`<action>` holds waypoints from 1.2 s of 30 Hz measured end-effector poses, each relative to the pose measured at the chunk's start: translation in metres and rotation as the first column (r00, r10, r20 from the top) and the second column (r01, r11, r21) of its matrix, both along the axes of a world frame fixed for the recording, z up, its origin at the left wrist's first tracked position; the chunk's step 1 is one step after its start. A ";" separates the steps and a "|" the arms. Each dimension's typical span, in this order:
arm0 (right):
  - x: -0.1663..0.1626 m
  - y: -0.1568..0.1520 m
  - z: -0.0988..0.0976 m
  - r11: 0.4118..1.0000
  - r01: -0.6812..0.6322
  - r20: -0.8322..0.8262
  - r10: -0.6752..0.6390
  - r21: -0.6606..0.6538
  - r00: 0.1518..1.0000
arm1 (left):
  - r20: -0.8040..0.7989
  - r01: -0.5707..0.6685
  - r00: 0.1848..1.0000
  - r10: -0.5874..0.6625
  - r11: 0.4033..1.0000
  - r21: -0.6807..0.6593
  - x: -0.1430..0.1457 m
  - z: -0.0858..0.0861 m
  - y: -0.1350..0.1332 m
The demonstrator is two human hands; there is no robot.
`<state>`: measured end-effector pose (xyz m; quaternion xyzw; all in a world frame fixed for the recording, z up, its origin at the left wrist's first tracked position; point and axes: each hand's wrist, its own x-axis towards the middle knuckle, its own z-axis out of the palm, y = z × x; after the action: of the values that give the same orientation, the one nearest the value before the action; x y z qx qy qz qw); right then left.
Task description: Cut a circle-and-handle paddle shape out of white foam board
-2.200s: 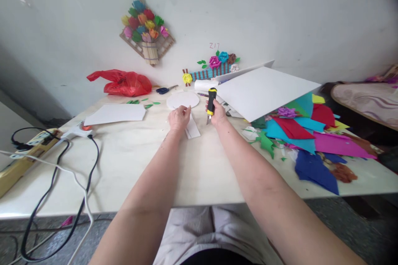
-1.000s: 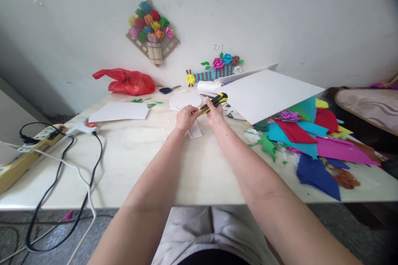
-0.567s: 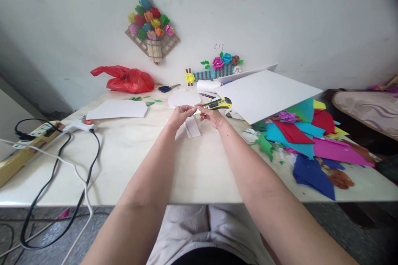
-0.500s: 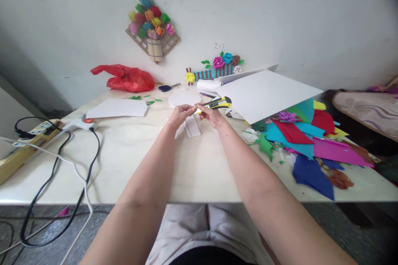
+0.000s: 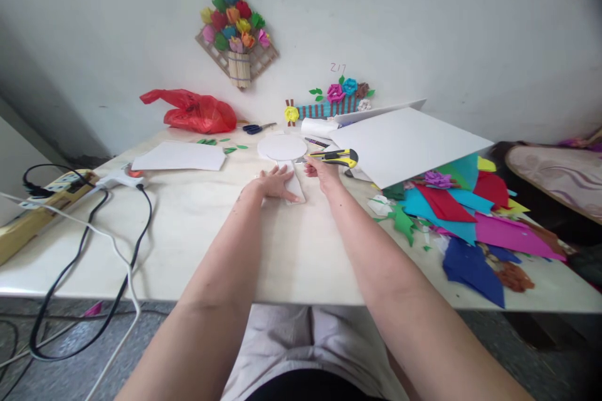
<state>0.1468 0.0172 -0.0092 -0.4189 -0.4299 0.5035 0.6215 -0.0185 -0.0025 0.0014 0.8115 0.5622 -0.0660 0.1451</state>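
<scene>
My right hand [image 5: 323, 173] is closed around a yellow and black utility knife [image 5: 345, 157], its blade end pointing left. Spread flat on the table, my left hand [image 5: 276, 183] rests on a small white piece of board [image 5: 294, 190], partly covering it. Just beyond both hands lies a white round disc [image 5: 282, 147]. The knife's tip is close to the near right edge of the disc; whether it touches anything I cannot tell.
A large white board [image 5: 409, 144] leans at the right over coloured felt sheets [image 5: 442, 207]. Left are another white board [image 5: 181, 156], a red plastic bag [image 5: 200, 114] and a power strip [image 5: 51, 200] with cables. Dark scissors [image 5: 256, 128] lie behind the disc.
My left hand has let go near the knife's tip and moved down onto the small white piece, fingers spreading. My right hand keeps the knife, slightly further right. The view has shifted slightly.
</scene>
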 end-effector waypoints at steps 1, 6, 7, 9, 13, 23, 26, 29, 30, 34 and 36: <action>-0.002 0.000 0.000 1.000 0.025 -0.001 -0.025 0.008 1.000 | -0.009 0.000 1.000 0.000 1.000 0.000 0.001 0.000 0.000; -0.007 0.000 -0.001 0.985 0.170 -0.030 -0.169 0.035 0.985 | -0.003 -0.025 1.000 0.025 0.998 0.050 0.005 -0.005 0.002; -0.007 0.000 -0.002 0.981 0.189 -0.029 -0.188 0.040 0.982 | 0.004 -0.030 1.000 0.030 0.998 0.062 0.005 -0.006 0.003; -0.006 0.000 -0.003 0.981 0.192 -0.015 -0.192 0.035 0.981 | 0.017 -0.033 0.999 0.031 0.996 0.078 0.006 -0.008 0.003; -0.007 -0.003 -0.004 0.990 0.124 0.043 -0.122 -0.065 0.992 | 0.038 -0.028 0.999 0.024 0.995 0.094 0.004 -0.010 0.003; -0.010 0.004 -0.019 0.979 0.193 0.143 -0.182 -0.067 0.973 | 0.102 -0.049 0.994 0.038 0.993 0.103 -0.001 -0.009 0.003; -0.009 0.011 -0.027 0.975 0.222 0.218 -0.212 -0.024 0.953 | 0.122 -0.063 0.991 0.048 0.991 0.121 -0.001 -0.011 0.004; -0.007 0.016 -0.032 0.975 0.221 0.276 -0.218 0.020 0.936 | 0.150 -0.086 0.987 0.063 0.985 0.153 -0.002 -0.013 0.007; -0.007 0.017 -0.033 0.976 0.214 0.289 -0.214 0.031 0.933 | 0.159 -0.091 0.985 0.065 0.983 0.160 -0.002 -0.014 0.008; -0.008 0.018 -0.035 0.981 0.193 0.333 -0.193 0.032 0.923 | 0.156 -0.091 0.986 0.066 0.983 0.161 -0.002 -0.015 0.009; -0.009 0.017 -0.034 0.980 0.198 0.333 -0.189 0.007 0.924 | 0.135 -0.081 0.989 0.060 0.986 0.148 -0.001 -0.014 0.008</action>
<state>0.1378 0.0347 -0.0436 -0.5463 -0.4785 0.3676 0.5809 -0.0198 0.0056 -0.0127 0.8024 0.5834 0.0358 0.1210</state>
